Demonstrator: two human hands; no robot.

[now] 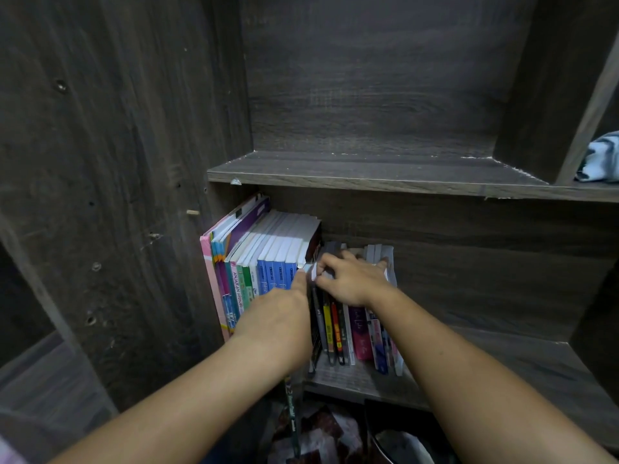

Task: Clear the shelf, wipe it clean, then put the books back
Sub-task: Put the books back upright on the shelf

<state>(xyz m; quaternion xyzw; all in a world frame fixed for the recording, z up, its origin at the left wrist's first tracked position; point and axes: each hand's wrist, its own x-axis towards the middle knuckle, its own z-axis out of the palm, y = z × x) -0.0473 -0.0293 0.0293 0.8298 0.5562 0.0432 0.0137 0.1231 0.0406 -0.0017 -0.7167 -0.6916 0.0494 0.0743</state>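
Two hands reach into the lower shelf (469,363), where the books stand upright in two groups.

The left hand (281,308) is seen from the back. Its fingers are stretched forward and fairly straight, and the tips touch the spines where the two groups meet. It has nothing in its grasp, though the thumb is hidden.

The right hand (351,279) lies just beside it, on top of the short books (358,333). Its fingers are spread and curled down over their upper edges, and thumb and forefinger pinch the top of the one nearest the left hand.

Roughly nine or ten thin spines show below that wrist: black, yellow, red, magenta and blue among them. They are too tightly packed to count exactly.

Beyond the left hand's fingertips, and on its outer side, stand the tall books (284,239), about a dozen. Four of them have matching blue spines (278,276), set side by side. One pink book (211,272) stands outermost against the cabinet wall.

Above both hands is one upper shelf (368,172). Far out past the right hand, in the neighbouring compartment, lies one crumpled pale blue and white cloth (599,159).
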